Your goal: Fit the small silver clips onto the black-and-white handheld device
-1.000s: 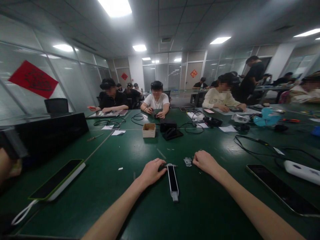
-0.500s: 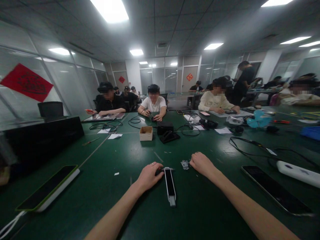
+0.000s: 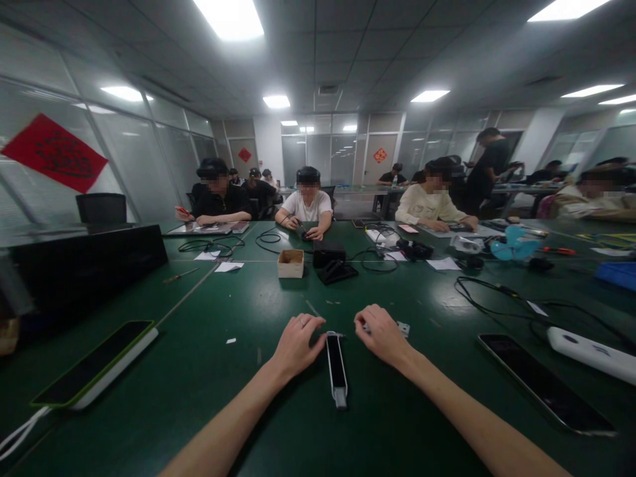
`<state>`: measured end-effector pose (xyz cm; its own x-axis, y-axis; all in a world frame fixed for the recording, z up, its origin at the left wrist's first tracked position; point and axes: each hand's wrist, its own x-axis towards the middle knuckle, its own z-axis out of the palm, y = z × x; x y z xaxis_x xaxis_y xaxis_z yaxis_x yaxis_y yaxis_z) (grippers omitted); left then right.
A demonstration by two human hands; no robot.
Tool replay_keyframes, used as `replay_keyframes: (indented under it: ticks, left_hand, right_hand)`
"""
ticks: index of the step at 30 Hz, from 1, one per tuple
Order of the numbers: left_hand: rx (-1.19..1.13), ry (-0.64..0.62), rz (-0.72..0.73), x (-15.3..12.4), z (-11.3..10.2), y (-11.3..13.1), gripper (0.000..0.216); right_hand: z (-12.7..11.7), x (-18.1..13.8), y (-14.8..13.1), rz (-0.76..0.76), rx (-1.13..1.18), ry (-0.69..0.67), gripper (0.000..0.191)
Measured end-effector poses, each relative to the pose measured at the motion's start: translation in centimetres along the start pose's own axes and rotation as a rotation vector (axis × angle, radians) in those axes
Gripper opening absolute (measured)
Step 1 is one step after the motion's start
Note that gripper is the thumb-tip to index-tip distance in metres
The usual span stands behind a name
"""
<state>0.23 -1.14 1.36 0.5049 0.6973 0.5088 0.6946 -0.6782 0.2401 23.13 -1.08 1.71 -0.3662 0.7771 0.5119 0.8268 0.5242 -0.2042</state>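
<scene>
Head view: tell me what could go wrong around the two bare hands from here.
The small silvery flat piece is partly hidden by the right hand, so it might get nudged or overlooked. The slim white-framed bar with a black face lies close beside the left hand; a careless sideways move could knock it askew.

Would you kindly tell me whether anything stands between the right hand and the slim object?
Nothing visible does: green tabletop shows in the gap between the right hand and the slim object.
</scene>
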Motion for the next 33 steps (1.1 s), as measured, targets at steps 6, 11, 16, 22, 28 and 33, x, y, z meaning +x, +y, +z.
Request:
replay_keyframes:
  ticks: [6, 11, 16, 22, 28, 33]
  left_hand:
    - [0.006, 0.052, 0.173, 0.0, 1.1, 0.8, 0.013]
    - [0.046, 0.086, 0.254, 0.0, 1.5, 0.5, 0.008]
    - [0.072, 0.124, 0.294, 0.1, 1.4, 0.4, 0.013]
    - [0.035, 0.124, 0.18, 0.0, 0.8, -0.7, 0.01]
    - [-0.166, -0.058, -0.101, -0.7, 0.4, -2.9, 0.01]
    - [-0.218, -0.17, -0.178, -0.5, 0.6, -2.5, 0.011]
  right_hand:
    - [1.4, -0.4, -3.6, -0.085, 0.238, 0.042, 0.013]
    - [1.5, -0.6, -4.0, -0.121, 0.271, 0.024, 0.013]
    - [1.8, -0.6, -3.9, -0.135, 0.266, 0.05, 0.015]
    - [1.3, -0.5, -3.1, -0.171, 0.145, 0.031, 0.011]
    - [0.6, -0.7, -1.5, -0.068, 0.057, -0.068, 0.013]
    - [0.7, -0.7, -1.4, -0.066, 0.02, -0.149, 0.014]
